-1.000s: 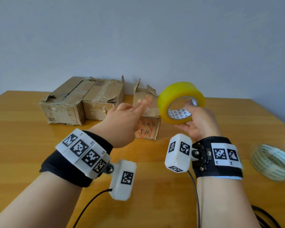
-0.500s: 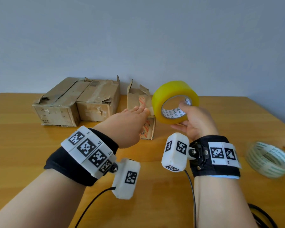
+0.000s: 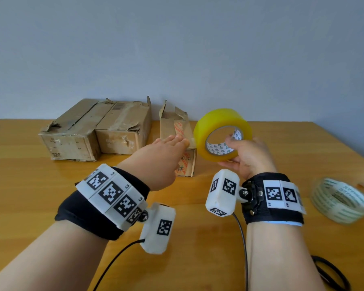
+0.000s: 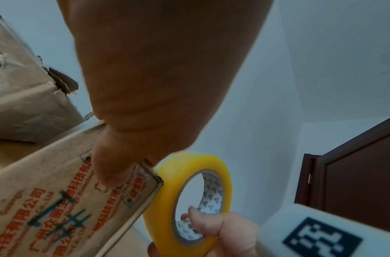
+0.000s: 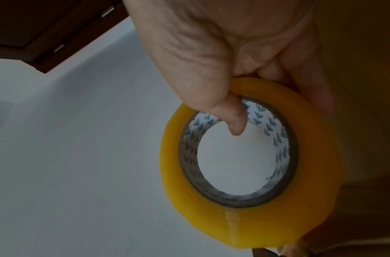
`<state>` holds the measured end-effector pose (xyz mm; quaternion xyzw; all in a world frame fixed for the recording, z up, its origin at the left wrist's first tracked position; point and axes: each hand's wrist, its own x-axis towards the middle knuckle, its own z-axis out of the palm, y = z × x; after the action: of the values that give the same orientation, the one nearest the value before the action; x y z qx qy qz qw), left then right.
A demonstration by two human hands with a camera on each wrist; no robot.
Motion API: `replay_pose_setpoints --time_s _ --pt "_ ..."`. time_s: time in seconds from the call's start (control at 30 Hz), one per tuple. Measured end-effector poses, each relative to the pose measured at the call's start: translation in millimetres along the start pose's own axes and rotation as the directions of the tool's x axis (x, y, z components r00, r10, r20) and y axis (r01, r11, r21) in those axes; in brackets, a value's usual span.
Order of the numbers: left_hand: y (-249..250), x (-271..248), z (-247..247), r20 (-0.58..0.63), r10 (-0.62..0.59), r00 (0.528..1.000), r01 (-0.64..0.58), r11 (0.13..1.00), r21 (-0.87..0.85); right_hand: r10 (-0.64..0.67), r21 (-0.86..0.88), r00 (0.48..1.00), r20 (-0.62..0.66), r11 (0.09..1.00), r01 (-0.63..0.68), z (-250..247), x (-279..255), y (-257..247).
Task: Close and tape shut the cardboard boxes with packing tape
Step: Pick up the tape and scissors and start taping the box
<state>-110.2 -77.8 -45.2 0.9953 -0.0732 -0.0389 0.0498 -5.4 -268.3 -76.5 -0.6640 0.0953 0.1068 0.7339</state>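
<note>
A small cardboard box [image 3: 186, 164] with red print stands mid-table, its top flaps partly up. My left hand [image 3: 172, 148] lies over its top front corner; the left wrist view shows the thumb [image 4: 110, 167] pressed on the printed face of the box [image 4: 57, 200], and the fingers over the top are hidden. Just right of the box, my right hand [image 3: 250, 156] holds a yellow tape roll [image 3: 219, 120] upright in the air, thumb hooked through the core [image 5: 235, 121] and fingers round the outside. The roll [image 4: 167, 173] nearly touches the box's corner.
Two larger worn cardboard boxes [image 3: 72, 131] [image 3: 124, 127] sit side by side at the back left of the wooden table [image 3: 29, 185]. A clear tape roll [image 3: 340, 200] lies at the right. Black cables [image 3: 334, 276] trail at the near right.
My left hand has reached forward and come down onto the small box's top corner. The right hand has held the yellow roll beside the box almost unmoved.
</note>
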Motion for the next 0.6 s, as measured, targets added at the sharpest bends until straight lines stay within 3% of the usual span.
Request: replay_pose_setpoints --time_s 0.43,0.6 --pt "-2.1 -1.0 3.1 -0.011 -0.010 1.000 0.009 0.995 -0.104 0.020 -0.123 0.999 -0.037 0.992 -0.024 -3.1 9.9 4.4" --pt "7.0 2.4 15.5 -0.040 -0.002 0.999 0.002 1.000 -0.016 -0.003 -0.160 0.995 -0.096 0.987 -0.012 -5.0 11.8 5.6"
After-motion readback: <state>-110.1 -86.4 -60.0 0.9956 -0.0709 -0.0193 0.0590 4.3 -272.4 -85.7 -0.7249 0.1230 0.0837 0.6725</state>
